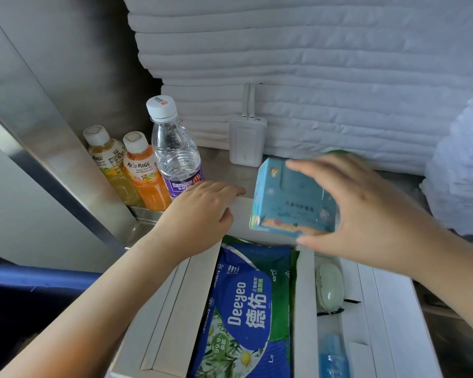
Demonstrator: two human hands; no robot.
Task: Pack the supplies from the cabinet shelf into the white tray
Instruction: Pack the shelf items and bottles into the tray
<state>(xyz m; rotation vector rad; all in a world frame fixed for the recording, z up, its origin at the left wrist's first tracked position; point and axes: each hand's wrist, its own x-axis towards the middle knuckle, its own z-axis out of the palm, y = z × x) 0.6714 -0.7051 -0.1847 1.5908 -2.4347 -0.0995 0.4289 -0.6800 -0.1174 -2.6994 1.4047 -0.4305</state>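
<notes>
Head cam: right hand (372, 208) fingers (309, 166) clamp blue box (290, 197) over white tray (302, 296); left hand (200, 214) open on rim.

A light-blue tissue box (292, 197) tilts in my right hand (366, 211) just above the white tray (306, 309); inside the tray lie a blue Deeyeo wipes pack (243, 309), left compartment, and a pale oval case (328, 289), right compartment.

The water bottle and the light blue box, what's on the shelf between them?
In the head view, only the left hand resting on the white tray's rim.
</notes>
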